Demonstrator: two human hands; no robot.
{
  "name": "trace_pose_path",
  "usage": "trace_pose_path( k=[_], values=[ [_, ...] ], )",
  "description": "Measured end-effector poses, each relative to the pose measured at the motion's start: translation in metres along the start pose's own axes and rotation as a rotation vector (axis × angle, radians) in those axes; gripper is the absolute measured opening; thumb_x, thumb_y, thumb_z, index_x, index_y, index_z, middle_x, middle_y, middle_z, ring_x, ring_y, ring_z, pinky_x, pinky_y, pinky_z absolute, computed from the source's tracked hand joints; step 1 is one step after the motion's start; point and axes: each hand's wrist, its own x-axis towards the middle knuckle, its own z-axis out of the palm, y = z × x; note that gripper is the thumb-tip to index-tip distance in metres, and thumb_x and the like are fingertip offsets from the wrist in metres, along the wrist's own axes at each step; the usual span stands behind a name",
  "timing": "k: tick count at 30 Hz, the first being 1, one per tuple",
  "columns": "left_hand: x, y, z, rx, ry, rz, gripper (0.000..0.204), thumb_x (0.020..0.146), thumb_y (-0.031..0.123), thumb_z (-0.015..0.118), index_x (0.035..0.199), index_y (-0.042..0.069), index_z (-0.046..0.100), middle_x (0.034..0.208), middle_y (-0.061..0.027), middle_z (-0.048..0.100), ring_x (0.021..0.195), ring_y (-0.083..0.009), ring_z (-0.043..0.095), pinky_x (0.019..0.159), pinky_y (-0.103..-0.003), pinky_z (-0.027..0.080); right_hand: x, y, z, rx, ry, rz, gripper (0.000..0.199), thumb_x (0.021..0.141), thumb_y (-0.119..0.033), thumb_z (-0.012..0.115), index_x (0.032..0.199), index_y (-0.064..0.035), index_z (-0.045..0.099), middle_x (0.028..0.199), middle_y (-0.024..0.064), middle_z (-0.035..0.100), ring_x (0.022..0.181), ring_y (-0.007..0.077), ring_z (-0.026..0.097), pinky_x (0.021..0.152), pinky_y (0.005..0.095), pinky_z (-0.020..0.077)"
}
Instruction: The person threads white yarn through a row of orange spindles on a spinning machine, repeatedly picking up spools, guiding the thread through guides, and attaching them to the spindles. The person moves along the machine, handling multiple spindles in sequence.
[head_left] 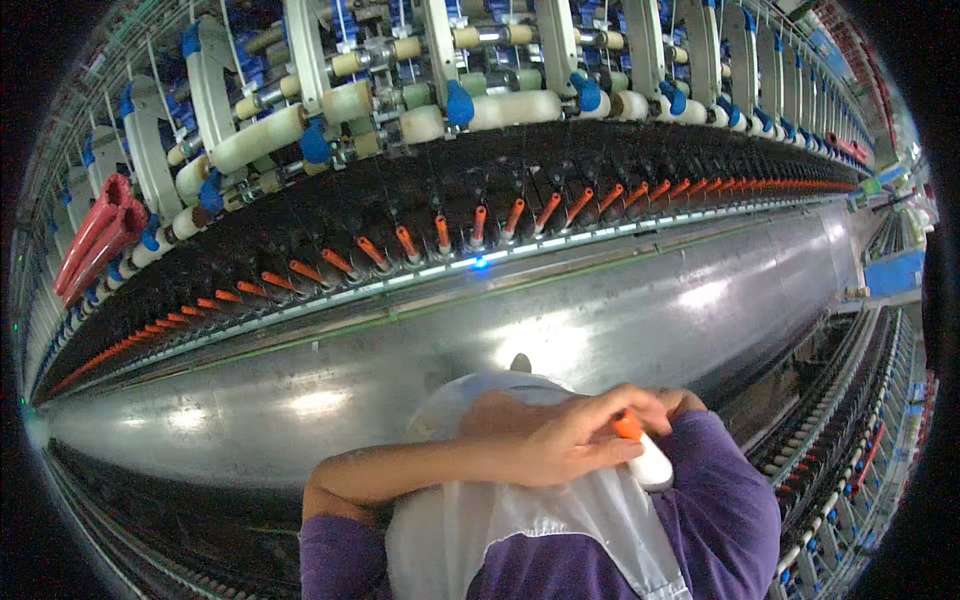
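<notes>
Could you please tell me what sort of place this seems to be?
Most likely a textile spinning mill. A long row of orange-tipped spindles runs along a curved shiny metal panel, with white rollers above. The left hand grips a white bobbin with an orange end.

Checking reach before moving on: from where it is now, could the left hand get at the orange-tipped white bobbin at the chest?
Probably yes: the left hand already lies across the chest, fingers closed around the orange-tipped white bobbin against the white apron. Nothing lies between them.
</notes>
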Motion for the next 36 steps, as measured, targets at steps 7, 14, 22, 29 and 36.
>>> trace_pose_path(
  k=[7, 14, 22, 29, 36],
  values=[
    [-0.104, -0.027, -0.148, 0.679, 0.911, -0.128, 0.036, 0.091, 0.018, 0.057, 0.122, 0.000, 0.052, 0.112, -0.0141, 0.062, 0.103, -0.0216, 0.061, 0.092, -0.035, 0.047, 0.005, 0.009, -0.012, -0.417, -0.165, 0.101, 0.010, 0.068, -0.006, 0.057, 0.060, -0.0028, 0.061, 0.064, 0.0170, 0.061, 0.064, 0.0312, 0.063, 0.051, 0.0426, 0.0479],
    [-0.106, -0.110, -0.278, 1.185, 1.578, 0.030, 0.043, 0.091, 0.009, 0.051, 0.132, -0.002, 0.044, 0.123, -0.0267, 0.053, 0.116, -0.0393, 0.050, 0.100, -0.043, 0.039, 0.008, 0.030, -0.019, -0.436, -0.274, -0.001, 0.010, 0.063, -0.011, 0.060, 0.054, -0.0067, 0.059, 0.060, 0.0122, 0.059, 0.059, 0.0308, 0.061, 0.052, 0.0405, 0.0475],
    [-0.044, 0.012, -0.184, 1.414, 0.945, 0.828, 0.026, 0.079, -0.005, 0.063, 0.105, 0.001, 0.061, 0.100, -0.0136, 0.065, 0.089, -0.0282, 0.062, 0.075, -0.036, 0.050, -0.031, 0.009, -0.026, 0.020, -0.030, 0.380, 0.013, 0.077, -0.014, 0.058, 0.071, -0.0032, 0.055, 0.069, 0.0123, 0.055, 0.067, 0.0313, 0.057, 0.061, 0.0417, 0.0441],
    [0.155, 0.166, -0.244, 1.921, 0.727, 0.695, 0.032, 0.077, -0.005, 0.052, 0.110, -0.009, 0.054, 0.111, -0.0270, 0.057, 0.100, -0.0384, 0.057, 0.091, -0.047, 0.045, -0.069, -0.004, -0.025, 0.144, 0.056, 0.431, 0.008, 0.078, -0.008, 0.053, 0.076, 0.0001, 0.054, 0.076, 0.0155, 0.058, 0.074, 0.0341, 0.057, 0.068, 0.0413, 0.0451],
    [0.211, 0.230, -0.353, 2.584, 0.917, -0.229, 0.018, 0.075, 0.008, 0.059, 0.090, -0.002, 0.065, 0.096, -0.0214, 0.062, 0.094, -0.0335, 0.060, 0.085, -0.042, 0.049, -0.118, -0.016, -0.015, -0.125, 0.042, 0.570, 0.013, 0.077, -0.012, 0.054, 0.078, -0.0003, 0.058, 0.078, 0.0170, 0.059, 0.078, 0.0356, 0.059, 0.070, 0.0429, 0.0471]
  ],
)
